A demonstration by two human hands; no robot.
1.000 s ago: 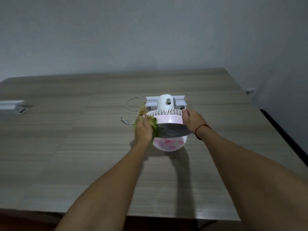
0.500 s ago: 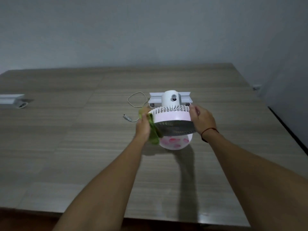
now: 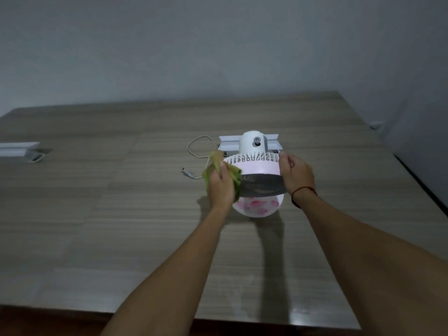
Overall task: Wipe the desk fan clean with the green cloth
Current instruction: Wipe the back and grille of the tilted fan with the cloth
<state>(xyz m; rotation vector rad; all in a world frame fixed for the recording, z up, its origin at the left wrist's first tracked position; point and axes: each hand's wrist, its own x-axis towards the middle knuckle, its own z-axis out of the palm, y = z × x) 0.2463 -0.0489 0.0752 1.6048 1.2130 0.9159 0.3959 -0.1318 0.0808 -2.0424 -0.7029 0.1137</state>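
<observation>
A small desk fan (image 3: 255,168) with a pink rim, dark front grille and white motor housing stands in the middle of the wooden table (image 3: 121,214), tilted toward me over its round white base with pink flowers. My left hand (image 3: 220,187) presses the green cloth (image 3: 234,176) against the fan's left rim. My right hand (image 3: 296,174) grips the right side of the rim. The fan's white cable (image 3: 197,151) loops on the table to its left, ending in a plug.
A white angled bracket (image 3: 230,143) lies just behind the fan. Another white bracket (image 3: 18,149) sits at the table's far left edge. The table's right edge runs along a grey wall, with a dark floor gap beside it.
My left hand has slid the cloth a little along the fan's left rim, from the lower side up toward the front. My right hand keeps its hold. The view has shifted slightly.
</observation>
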